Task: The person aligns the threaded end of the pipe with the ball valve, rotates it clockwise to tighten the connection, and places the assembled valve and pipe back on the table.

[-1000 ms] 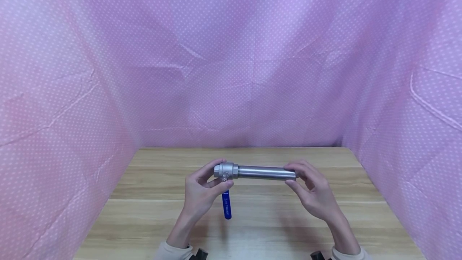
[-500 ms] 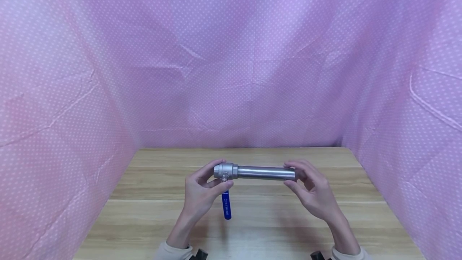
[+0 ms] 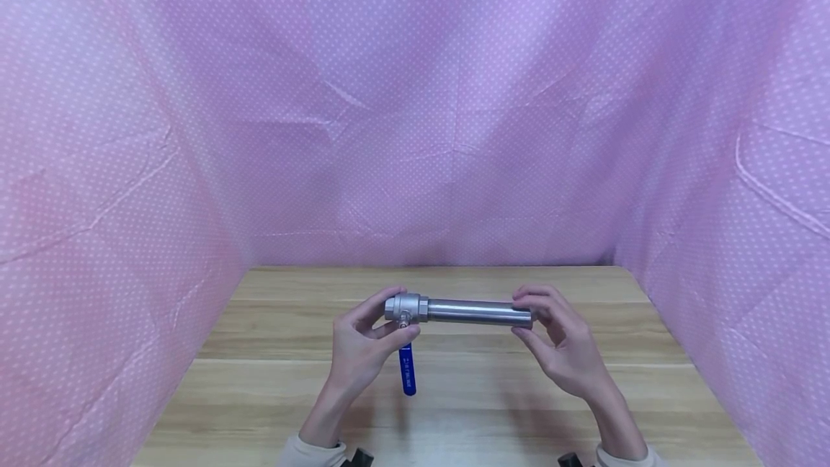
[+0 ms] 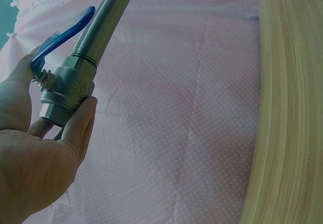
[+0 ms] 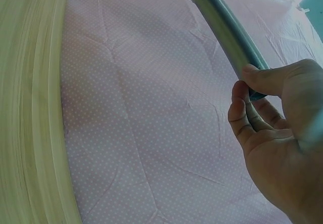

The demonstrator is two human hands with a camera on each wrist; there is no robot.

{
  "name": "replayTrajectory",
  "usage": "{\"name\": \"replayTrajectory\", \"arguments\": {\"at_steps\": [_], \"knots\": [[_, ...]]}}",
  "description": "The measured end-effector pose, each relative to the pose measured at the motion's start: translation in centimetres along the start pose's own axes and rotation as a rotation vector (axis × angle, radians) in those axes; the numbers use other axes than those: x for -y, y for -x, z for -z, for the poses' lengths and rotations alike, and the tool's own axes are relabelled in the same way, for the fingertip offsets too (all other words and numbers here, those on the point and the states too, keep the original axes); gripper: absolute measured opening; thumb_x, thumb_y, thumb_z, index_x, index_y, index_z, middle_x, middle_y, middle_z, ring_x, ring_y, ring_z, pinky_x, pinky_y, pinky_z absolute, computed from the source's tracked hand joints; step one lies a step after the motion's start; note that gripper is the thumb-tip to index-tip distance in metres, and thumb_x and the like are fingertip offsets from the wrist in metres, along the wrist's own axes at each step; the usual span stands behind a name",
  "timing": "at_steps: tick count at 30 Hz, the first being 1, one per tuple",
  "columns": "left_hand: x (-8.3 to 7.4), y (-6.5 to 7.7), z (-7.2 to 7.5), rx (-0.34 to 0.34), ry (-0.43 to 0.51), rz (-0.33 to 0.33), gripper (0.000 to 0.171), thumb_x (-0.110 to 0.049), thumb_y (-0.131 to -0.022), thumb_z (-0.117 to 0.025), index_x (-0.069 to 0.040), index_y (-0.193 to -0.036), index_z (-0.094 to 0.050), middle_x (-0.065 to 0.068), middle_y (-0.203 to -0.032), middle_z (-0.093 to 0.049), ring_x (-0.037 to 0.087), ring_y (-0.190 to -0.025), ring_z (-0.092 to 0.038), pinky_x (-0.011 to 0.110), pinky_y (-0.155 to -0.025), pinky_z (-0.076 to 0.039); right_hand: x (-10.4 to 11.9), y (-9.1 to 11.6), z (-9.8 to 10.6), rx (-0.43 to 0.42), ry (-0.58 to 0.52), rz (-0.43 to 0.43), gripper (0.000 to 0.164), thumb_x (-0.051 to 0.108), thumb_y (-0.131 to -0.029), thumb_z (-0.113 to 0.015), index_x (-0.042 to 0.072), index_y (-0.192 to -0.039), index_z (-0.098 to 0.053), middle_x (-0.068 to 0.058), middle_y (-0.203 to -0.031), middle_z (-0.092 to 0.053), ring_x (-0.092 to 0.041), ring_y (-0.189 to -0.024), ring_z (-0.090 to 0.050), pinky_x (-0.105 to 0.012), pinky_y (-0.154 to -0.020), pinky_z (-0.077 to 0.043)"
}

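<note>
My left hand [image 3: 359, 348] grips a metal ball valve [image 3: 408, 306] by its body, fingers behind and thumb in front near the stem. The valve's blue lever handle [image 3: 407, 370] points toward me. A smooth steel pipe [image 3: 476, 311] extends from the valve's right side; in the left wrist view, threads show on the pipe [image 4: 108, 22] where it enters the hex end. At the pipe's far end my right hand [image 3: 570, 352] pinches it between thumb and fingertips. Valve and pipe are held nearly level above the table, as one straight line.
Below lies a light wood-grain table [image 3: 272, 380], with shadows of the hands on it. Pink polka-dot cloth [image 3: 415, 128] stands behind it and along both sides. Small black objects [image 3: 361, 457] show by each wrist at the bottom edge.
My right hand's fingers shift slightly on the end of the pipe. The left hand and the valve stay almost where they were.
</note>
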State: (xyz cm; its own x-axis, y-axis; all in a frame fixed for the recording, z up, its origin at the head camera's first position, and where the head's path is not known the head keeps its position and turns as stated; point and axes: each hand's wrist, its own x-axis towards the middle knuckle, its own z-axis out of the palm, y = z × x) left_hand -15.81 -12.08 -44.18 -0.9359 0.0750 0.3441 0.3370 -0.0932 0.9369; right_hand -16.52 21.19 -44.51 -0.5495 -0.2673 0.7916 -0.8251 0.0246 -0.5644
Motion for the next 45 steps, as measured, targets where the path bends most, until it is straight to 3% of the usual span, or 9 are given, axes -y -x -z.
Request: {"name": "replayTrajectory", "arguments": {"at_steps": [6, 12, 25, 33, 39, 45], "knots": [[0.09, 0.01, 0.01, 0.004, 0.002, -0.001, 0.062, 0.004, -0.087, -0.093, -0.008, -0.144, -0.074, 0.021, -0.147, -0.072, 0.017, -0.130, -0.077, 0.039, -0.105, -0.071, 0.09, 0.09, 0.04, 0.002, 0.027, -0.014, 0.063, -0.046, -0.072, -0.067, -0.019, -0.129, -0.065, -0.018, -0.134, -0.065, -0.009, -0.120, -0.067, -0.013, -0.097, -0.065], [0.12, 0.05, 0.03, 0.009, -0.003, -0.009, 0.061, 0.004, -0.087, -0.092, -0.008, -0.144, -0.074, 0.022, -0.147, -0.071, 0.017, -0.130, -0.076, 0.039, -0.106, -0.071, -0.01, 0.13, 0.09, 0.002, 0.039, -0.018, 0.056, -0.042, -0.076, -0.070, -0.021, -0.128, -0.064, -0.015, -0.132, -0.066, -0.009, -0.118, -0.068, -0.013, -0.096, -0.065], [0.07, 0.02, -0.01, 0.006, 0.005, 0.004, 0.062, 0.005, -0.086, -0.093, -0.007, -0.144, -0.074, 0.023, -0.147, -0.071, 0.017, -0.130, -0.077, 0.039, -0.106, -0.071, -0.07, 0.20, 0.20, 0.009, 0.065, -0.019, 0.058, -0.037, -0.081, -0.070, -0.015, -0.135, -0.066, -0.015, -0.128, -0.070, -0.007, -0.111, -0.070, -0.013, -0.095, -0.066], [0.05, 0.05, -0.02, 0.013, 0.009, -0.007, 0.061, 0.006, -0.086, -0.092, -0.006, -0.144, -0.074, 0.023, -0.146, -0.072, 0.018, -0.129, -0.077, 0.039, -0.105, -0.071, 0.25, 0.58, 0.39, 0.013, 0.163, -0.134, 0.050, -0.030, -0.091, -0.069, -0.008, -0.135, -0.069, 0.003, -0.123, -0.072, -0.002, -0.098, -0.068, -0.013, -0.077, -0.065], [0.03, 0.03, -0.06, 0.012, 0.009, -0.004, 0.062, 0.005, -0.086, -0.092, -0.007, -0.144, -0.073, 0.023, -0.147, -0.071, 0.017, -0.129, -0.077, 0.039, -0.106, -0.071, 0.34, 0.60, 0.45, 0.000, 0.221, -0.155, 0.048, -0.029, -0.091, -0.069, -0.007, -0.134, -0.072, 0.001, -0.104, -0.070, -0.005, -0.084, -0.066, -0.019, -0.064, -0.064], [-0.02, 0.05, -0.07, 0.007, 0.003, -0.005, 0.062, 0.005, -0.087, -0.093, -0.007, -0.144, -0.073, 0.022, -0.146, -0.072, 0.017, -0.129, -0.077, 0.039, -0.106, -0.071, 0.36, 0.43, 0.32, 0.002, 0.133, -0.162, 0.050, -0.031, -0.090, -0.069, -0.012, -0.136, -0.067, 0.003, -0.122, -0.071, -0.001, -0.091, -0.069, -0.018, -0.066, -0.063]]}}
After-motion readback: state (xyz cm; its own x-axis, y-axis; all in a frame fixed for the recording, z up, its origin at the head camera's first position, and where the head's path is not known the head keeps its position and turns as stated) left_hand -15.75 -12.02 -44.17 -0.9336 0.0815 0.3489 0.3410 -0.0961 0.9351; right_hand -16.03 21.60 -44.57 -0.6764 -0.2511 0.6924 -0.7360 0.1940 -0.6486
